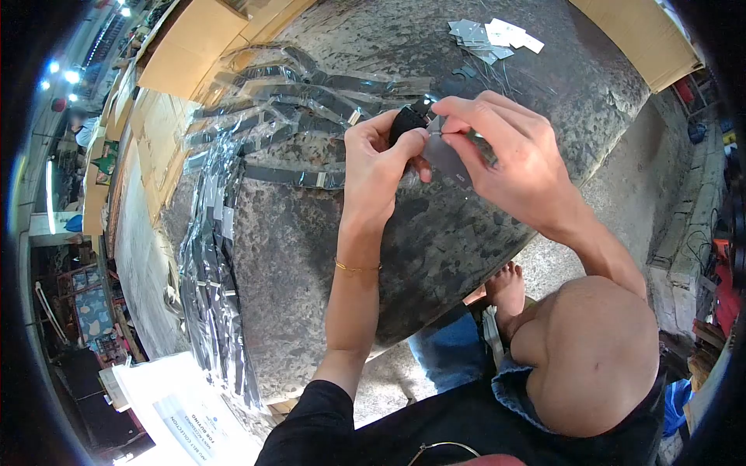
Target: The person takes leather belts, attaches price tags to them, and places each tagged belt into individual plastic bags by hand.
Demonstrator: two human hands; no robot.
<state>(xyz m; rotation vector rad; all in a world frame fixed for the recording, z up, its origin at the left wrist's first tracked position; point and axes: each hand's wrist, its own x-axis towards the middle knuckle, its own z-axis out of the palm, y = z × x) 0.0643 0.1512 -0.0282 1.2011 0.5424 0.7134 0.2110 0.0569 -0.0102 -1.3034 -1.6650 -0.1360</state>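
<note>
A black belt end with a shiny buckle (pixel 406 124) is gripped by my left hand (pixel 374 161), its thumb pressing from the front. My right hand (pixel 509 151) pinches at the top of a dark grey card tag (pixel 449 161) between thumb and forefinger, close against the belt. The tag hangs between both hands with small light print near its lower edge. Left of my hands, several black belts in clear plastic sleeves (pixel 295 105) lie across the dark, mottled tabletop (pixel 287 248). More sleeved belts (pixel 214 287) run in a bundle down its left side.
Loose grey and white tags (pixel 482 40) with thin strings lie at the back of the table. Cardboard (pixel 194 39) stands at the back left, and a carton (pixel 645 39) at the back right. A printed paper (pixel 183 419) is at lower left.
</note>
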